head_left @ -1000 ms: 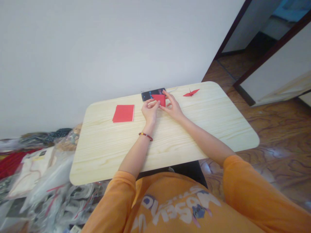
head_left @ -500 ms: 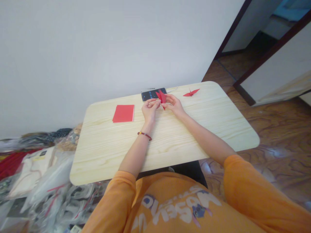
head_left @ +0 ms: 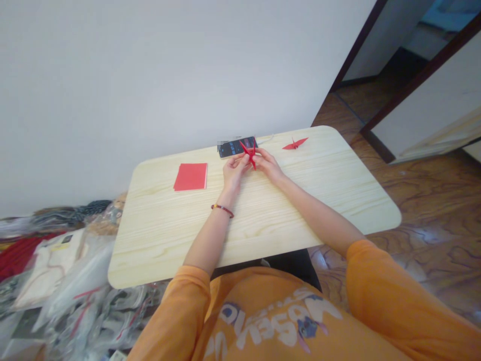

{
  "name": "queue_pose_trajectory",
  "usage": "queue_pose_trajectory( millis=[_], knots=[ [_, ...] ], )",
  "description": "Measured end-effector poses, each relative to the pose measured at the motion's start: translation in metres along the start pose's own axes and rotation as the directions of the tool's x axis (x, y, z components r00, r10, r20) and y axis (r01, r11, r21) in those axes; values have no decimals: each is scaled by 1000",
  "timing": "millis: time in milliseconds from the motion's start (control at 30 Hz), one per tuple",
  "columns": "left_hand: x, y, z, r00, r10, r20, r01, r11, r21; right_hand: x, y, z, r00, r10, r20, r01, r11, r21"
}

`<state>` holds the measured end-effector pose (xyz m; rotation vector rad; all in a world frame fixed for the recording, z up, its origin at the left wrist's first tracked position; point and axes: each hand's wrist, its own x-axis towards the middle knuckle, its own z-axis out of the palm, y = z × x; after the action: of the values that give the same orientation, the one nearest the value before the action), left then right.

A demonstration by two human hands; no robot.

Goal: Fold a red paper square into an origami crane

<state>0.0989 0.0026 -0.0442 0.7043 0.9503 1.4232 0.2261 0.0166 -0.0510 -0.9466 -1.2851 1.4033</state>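
Note:
Between my two hands is a piece of folded red paper [head_left: 251, 156], held just above the table with narrow points sticking up and one pointing down toward me. My left hand [head_left: 235, 168] pinches it from the left side. From the right, the fingers of my right hand [head_left: 267, 164] grip it too, and they hide part of the folds. A finished red paper crane [head_left: 295, 144] with spread wings sits farther right on the table. To the left lies a stack of square red paper [head_left: 190, 177].
Behind my hands a phone [head_left: 236, 147] with a lit timer screen lies near the wall, a white cable at its right. The pale wooden table [head_left: 161, 225] has rounded corners. Plastic-bagged goods [head_left: 86, 301] are piled on the left; a doorway opens at right.
The folded paper has turned between my fingers: its broad flaps now look like narrow points spread in a V. My hands have drawn slightly closer together around it.

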Motion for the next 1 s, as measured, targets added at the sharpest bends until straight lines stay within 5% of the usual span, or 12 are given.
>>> queue_pose_trajectory(
  millis=[300,467,667,867,1000],
  knots=[
    [2,-4,-2,991,130,39,-133,989,72,4,5,-2,998,69,-14,-66,983,172],
    [1,-7,-3,943,323,87,-334,911,243,7,7,-1,1000,1,14,-2,997,76],
    [9,-9,-10,915,388,108,-402,877,264,9,12,1,998,-62,-25,64,995,76],
    [13,-10,-12,929,369,9,-360,901,243,4,9,-4,967,-214,-137,199,973,-119],
    [12,-8,-12,923,380,-57,-352,896,271,-1,0,-8,948,-307,-90,259,902,-346]
  ],
)
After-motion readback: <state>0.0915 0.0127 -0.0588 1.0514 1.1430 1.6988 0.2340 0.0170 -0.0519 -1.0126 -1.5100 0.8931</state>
